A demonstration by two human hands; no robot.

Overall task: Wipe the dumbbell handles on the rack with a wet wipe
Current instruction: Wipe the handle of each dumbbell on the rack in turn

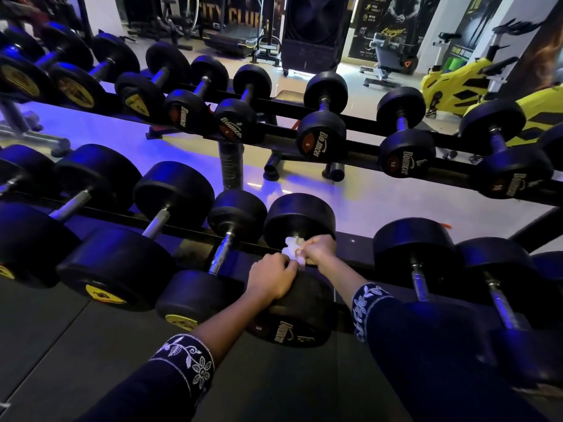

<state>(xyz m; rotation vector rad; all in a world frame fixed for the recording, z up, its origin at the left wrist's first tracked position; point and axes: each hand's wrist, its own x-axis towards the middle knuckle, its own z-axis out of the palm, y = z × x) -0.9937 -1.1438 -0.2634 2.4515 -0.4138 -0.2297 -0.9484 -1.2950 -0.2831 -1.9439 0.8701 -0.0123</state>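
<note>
The dumbbell (300, 219), with round black rubber heads, is seated on the lower rack (355, 242) at six o'clock in the view. A crumpled white wet wipe (291, 250) is gripped against its handle by the right hand (320, 248), fingers curled. The near head is clasped by the left hand (271, 277), fingers curled over it.

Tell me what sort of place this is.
A gym, most likely: a two-tier rack of black dumbbells, a yellow exercise bike on the right, and a treadmill at the back.
</note>
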